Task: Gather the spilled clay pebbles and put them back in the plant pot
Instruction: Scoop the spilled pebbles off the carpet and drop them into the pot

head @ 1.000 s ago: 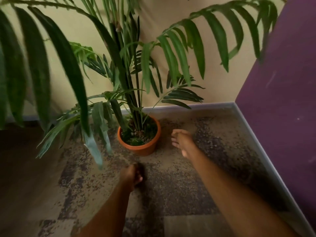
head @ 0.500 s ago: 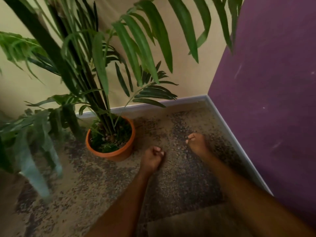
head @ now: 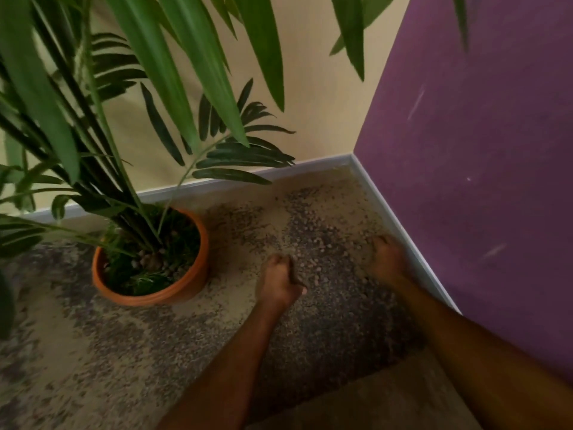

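Small brown clay pebbles (head: 321, 243) lie scattered on the speckled floor in the room's corner, right of the terracotta plant pot (head: 189, 287). The pot holds a tall palm (head: 130, 169), with more pebbles around its stems. My left hand (head: 279, 282) rests on the floor at the left edge of the spill, its fingers curled into a fist. Whether it holds pebbles is hidden. My right hand (head: 387, 259) is blurred and lies on the floor at the spill's right edge, next to the baseboard, with its fingers bent downward.
A purple wall (head: 480, 181) rises close on the right and a cream wall (head: 316, 97) stands behind, with a grey baseboard (head: 409, 252) along both. Long palm fronds (head: 198, 72) hang over the pot and the upper view.
The view has swung right and closer to the corner. Both hands have moved forward onto the floor on either side of the spilled pebbles, the right one toward the baseboard.
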`<state>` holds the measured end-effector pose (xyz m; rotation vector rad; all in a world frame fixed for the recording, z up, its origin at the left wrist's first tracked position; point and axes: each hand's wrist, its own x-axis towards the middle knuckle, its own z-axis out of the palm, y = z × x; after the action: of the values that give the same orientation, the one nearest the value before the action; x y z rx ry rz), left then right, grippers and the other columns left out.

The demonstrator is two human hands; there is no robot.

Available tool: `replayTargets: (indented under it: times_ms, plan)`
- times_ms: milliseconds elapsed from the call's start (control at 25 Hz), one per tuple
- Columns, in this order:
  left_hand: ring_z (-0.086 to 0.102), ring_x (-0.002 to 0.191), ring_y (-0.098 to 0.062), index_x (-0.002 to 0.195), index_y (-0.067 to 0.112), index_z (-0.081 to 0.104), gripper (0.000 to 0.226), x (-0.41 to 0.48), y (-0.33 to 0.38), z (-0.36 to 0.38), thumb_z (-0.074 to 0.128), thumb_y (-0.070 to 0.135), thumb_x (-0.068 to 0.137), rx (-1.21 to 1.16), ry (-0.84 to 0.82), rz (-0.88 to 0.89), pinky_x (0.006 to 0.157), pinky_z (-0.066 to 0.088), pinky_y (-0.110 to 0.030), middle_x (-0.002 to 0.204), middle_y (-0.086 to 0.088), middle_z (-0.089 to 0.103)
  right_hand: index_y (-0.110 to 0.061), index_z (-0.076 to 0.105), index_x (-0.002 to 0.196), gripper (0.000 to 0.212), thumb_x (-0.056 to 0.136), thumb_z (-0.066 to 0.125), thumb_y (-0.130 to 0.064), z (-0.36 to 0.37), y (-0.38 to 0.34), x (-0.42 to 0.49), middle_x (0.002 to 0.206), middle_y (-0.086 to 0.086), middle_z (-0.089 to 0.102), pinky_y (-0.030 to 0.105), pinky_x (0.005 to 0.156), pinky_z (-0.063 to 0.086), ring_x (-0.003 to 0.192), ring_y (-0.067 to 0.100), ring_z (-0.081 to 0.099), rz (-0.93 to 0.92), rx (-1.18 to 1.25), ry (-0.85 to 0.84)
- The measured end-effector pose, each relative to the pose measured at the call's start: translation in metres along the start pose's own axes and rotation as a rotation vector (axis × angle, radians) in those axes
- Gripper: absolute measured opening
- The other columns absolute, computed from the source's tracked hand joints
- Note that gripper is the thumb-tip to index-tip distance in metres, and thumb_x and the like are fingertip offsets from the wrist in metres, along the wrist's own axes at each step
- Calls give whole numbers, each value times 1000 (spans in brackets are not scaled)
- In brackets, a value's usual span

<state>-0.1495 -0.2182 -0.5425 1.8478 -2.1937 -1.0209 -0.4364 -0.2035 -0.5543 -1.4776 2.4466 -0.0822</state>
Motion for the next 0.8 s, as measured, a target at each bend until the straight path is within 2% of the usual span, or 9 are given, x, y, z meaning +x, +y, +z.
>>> replayTargets:
  times_ms: [120,200,360,440,520,600,640,720,800]
  plan:
    - [59,114,-29,117,18,67,53,3,4,6,87,35,71,7,79,40,87,54,-36,120,-6,58,-1,65,117,42,75,66,1,-4,-16,-27,127,21,59,44,91,52,119,42,54,-47,-40,89]
    - [62,108,-29,115,16,71,46,4,6,9,87,25,73,-61,89,60,87,55,-36,116,-8,62,-6,63,122,46,79,60,7,-6,-30,-46,133,14,55,45,87,55,124,38,50,-23,-76,89]
    - [67,103,-26,118,12,74,41,2,9,15,82,11,78,-89,75,93,89,53,-30,115,-8,64,-15,58,134,55,81,62,1,4,-34,-69,140,7,48,51,87,58,127,34,47,-84,-77,37]
    - [66,102,-26,115,11,75,37,1,9,15,79,7,79,-90,70,100,86,50,-27,112,-9,64,-15,65,122,47,78,62,-1,5,-29,-71,128,7,57,48,86,58,121,34,53,-132,-10,38]
    - [64,98,-27,107,11,75,29,-1,10,12,78,6,79,-69,65,111,83,49,-29,108,-9,63,-17,70,116,43,77,65,0,0,-18,-67,118,8,63,42,83,59,113,34,60,-68,68,67]
    - [60,89,-26,88,11,68,12,-3,11,10,73,5,78,-26,61,114,72,43,-30,97,-8,60,-20,64,130,53,79,69,-4,-9,-1,-63,131,15,58,45,93,57,121,39,56,47,57,54]
    - [58,85,-25,81,13,62,12,-4,11,10,70,4,78,-10,57,109,69,39,-30,92,-7,58,-20,58,138,60,80,70,-8,-11,8,-63,140,19,51,48,99,53,128,42,49,83,27,13]
    - [61,85,-26,80,13,63,9,-4,13,10,68,5,78,19,51,119,69,42,-29,91,-8,60,-20,47,146,69,82,69,-14,-11,18,-68,147,20,39,50,103,47,134,43,39,56,-43,-72]
    - [64,89,-30,87,10,69,9,-2,15,11,69,7,78,32,37,135,73,46,-30,95,-12,64,-16,46,146,66,83,67,-10,-9,11,-74,141,16,41,45,98,48,129,38,41,-58,-66,-83]
